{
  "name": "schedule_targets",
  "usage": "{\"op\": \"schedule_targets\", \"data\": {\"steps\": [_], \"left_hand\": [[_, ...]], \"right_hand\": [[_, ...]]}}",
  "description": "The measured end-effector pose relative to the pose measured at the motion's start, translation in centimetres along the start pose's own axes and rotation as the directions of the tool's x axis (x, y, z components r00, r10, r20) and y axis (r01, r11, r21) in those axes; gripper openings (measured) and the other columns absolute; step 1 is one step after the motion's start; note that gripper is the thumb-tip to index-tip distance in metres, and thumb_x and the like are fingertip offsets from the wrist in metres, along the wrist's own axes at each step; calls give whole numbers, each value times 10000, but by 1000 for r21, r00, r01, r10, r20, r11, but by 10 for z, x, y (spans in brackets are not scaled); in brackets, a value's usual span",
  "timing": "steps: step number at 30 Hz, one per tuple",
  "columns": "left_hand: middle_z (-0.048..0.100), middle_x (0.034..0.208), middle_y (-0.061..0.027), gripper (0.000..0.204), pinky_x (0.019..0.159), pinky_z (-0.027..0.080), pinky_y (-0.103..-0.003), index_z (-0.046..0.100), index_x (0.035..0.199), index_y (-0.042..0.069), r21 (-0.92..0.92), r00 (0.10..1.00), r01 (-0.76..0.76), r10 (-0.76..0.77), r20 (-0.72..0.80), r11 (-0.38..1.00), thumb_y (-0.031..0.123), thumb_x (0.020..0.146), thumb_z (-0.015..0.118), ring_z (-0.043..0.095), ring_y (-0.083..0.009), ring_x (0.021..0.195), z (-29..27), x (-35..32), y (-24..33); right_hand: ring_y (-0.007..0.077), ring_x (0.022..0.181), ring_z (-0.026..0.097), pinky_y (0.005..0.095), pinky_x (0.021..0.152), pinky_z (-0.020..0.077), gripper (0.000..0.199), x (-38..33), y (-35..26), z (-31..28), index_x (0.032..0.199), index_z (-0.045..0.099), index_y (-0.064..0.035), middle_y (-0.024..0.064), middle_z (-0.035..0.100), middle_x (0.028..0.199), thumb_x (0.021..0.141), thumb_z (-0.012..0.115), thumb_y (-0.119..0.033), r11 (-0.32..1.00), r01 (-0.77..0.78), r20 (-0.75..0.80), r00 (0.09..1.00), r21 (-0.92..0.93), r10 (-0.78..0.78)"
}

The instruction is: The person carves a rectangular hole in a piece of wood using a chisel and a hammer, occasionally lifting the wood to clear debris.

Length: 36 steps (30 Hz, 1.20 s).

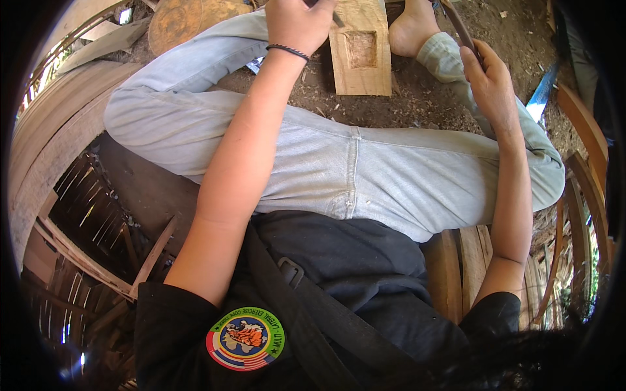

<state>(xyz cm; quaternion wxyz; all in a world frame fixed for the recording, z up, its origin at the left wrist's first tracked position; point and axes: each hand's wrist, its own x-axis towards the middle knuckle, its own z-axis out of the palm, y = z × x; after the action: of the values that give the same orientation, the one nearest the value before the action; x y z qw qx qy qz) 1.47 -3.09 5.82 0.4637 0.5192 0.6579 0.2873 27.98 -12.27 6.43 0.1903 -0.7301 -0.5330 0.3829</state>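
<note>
Nearest the lens: black shirt with a round embroidered patch [246, 339] and a dark webbing strap [326, 313] across the chest. Above that, pale blue denim legs [365, 169], crossed.

Left hand [297, 23] closed around a thin dark tool [338, 19], mostly hidden, pressed to the left edge of the wooden block [360, 49]; black cord bracelet [287, 50] at the wrist. Right hand [488, 81] curled around a slim dark handle [460, 26], held up well right of the block.

Wooden block pale, rectangular, smooth-faced, with a rough square recess chiselled in its middle; lying on dirt ground [417, 91] strewn with chips, just left of a bare foot [411, 29]. Left of the block, curved wooden planks [52, 130].
</note>
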Motion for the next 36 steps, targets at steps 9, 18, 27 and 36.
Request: {"op": "schedule_targets", "data": {"steps": [9,18,27,36], "left_hand": [[674,868,-183,378,711,520,-378,574,1042,-2,390,826,-529,563,31,754,172,747,734,673,-309,812,9,-6,-8],[657,738,-98,345,547,501,-314,570,923,-31,96,972,-192,203,-120,977,243,804,742,631,-173,619,-12,19,-27],[622,757,-144,382,659,505,-365,590,957,-33,257,915,-393,403,13,883,271,780,740,617,-266,662,14,12,-37],[652,742,-221,445,669,514,-410,596,840,-56,420,956,-272,195,218,866,358,762,738,660,-361,730,18,5,-32]], "right_hand": [[186,715,595,328,670,465,388,-1,0,3,1150,594,13,134,628,769,936,545,-307,999,32,5,999,-18,-32],[181,708,584,331,669,462,383,-1,-8,5,1146,594,19,123,628,774,933,541,-295,1000,27,47,999,-10,-27],[176,719,590,325,672,466,390,-2,-8,6,1149,598,14,123,626,777,936,539,-308,998,0,71,997,-58,5],[175,705,580,329,663,462,382,-3,-8,5,1143,598,7,114,621,770,941,537,-312,998,44,75,996,-55,-39]]}}
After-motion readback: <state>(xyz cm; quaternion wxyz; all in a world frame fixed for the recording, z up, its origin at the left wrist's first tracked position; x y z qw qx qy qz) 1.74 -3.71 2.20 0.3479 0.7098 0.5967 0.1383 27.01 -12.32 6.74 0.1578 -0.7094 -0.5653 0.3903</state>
